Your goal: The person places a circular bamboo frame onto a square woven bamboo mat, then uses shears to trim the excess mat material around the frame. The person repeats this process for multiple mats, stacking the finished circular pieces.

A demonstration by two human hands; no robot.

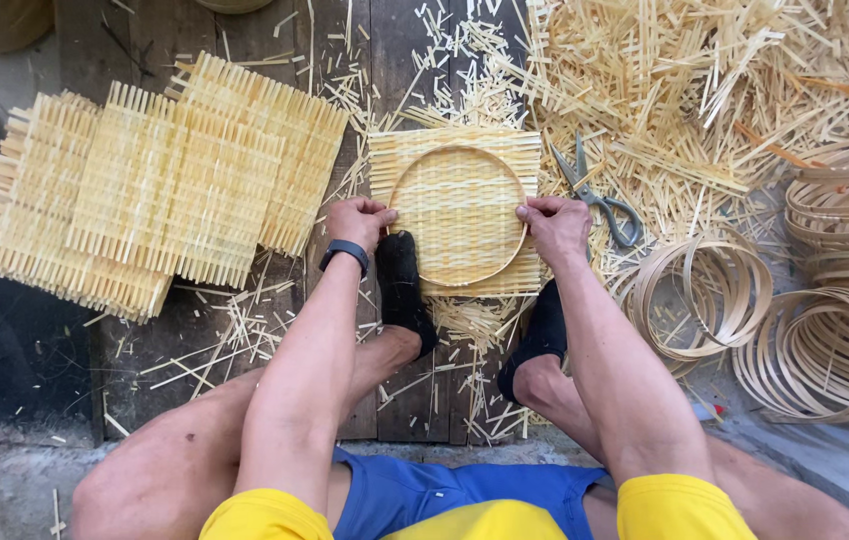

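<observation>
Both hands grip the bamboo hoop (457,215) between them (left hand (358,221), right hand (556,227)).

left hand (357,221) | right hand (555,226) | both pressing bamboo hoop (458,216) onto woven mat (400,150)

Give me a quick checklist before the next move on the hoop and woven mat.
1. Round hoop lies on the woven mat, inside its edges: ok.
2. Left hand pinches the hoop's left rim: ok.
3. Right hand pinches the right rim: ok.
4. Both feet pin the mat's near edge: ok.
5. Scissors lie apart from the hands, to the right: ok.
6. Hoop fixed to the mat: cannot tell.
</observation>
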